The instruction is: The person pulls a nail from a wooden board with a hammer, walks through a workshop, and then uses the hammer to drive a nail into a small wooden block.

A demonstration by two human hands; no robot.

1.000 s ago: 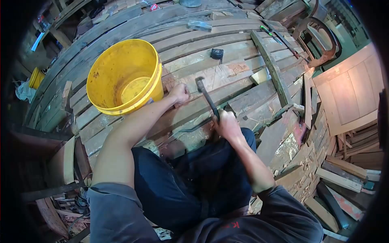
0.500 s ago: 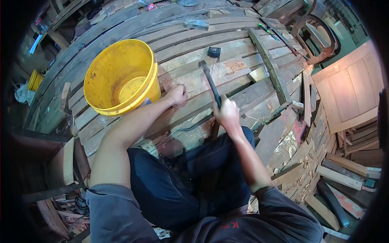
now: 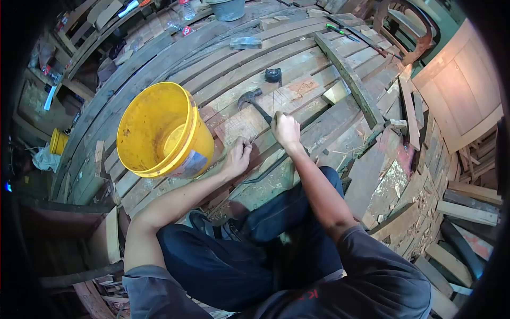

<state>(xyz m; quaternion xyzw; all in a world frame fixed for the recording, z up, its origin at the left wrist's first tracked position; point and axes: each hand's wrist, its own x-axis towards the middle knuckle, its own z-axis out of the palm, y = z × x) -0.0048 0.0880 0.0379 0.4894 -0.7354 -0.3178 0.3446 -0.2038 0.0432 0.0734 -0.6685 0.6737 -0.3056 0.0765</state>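
Observation:
My right hand (image 3: 286, 129) is wrapped round the handle of a claw hammer (image 3: 258, 107). The hammer's head lies over a pale wooden board (image 3: 240, 125) marked with scratches or lines. At the near edge of that board, my left hand (image 3: 237, 157) is closed in a pinch. Something thin may stick out at its fingertips, too small to name. Left of this hand, a yellow bucket (image 3: 196, 139) leans with its mouth towards me, and the left forearm passes just in front of it. A dark metal bar (image 3: 268, 169) lies on the planks below the right hand.
Slatted planks (image 3: 212, 80) form the work surface. Beyond the board sit a small black tape-measure-like case (image 3: 273, 75) and a clear block (image 3: 245, 43). A raised wooden batten (image 3: 348, 80) crosses on the right. Farther back are a grey bucket (image 3: 228, 9) and a green-handled tool (image 3: 334, 28).
The hammer has swung down and left, from raised to low over the board. My left hand appears lower, still pinched. The whole view has shifted, showing more of the far side.

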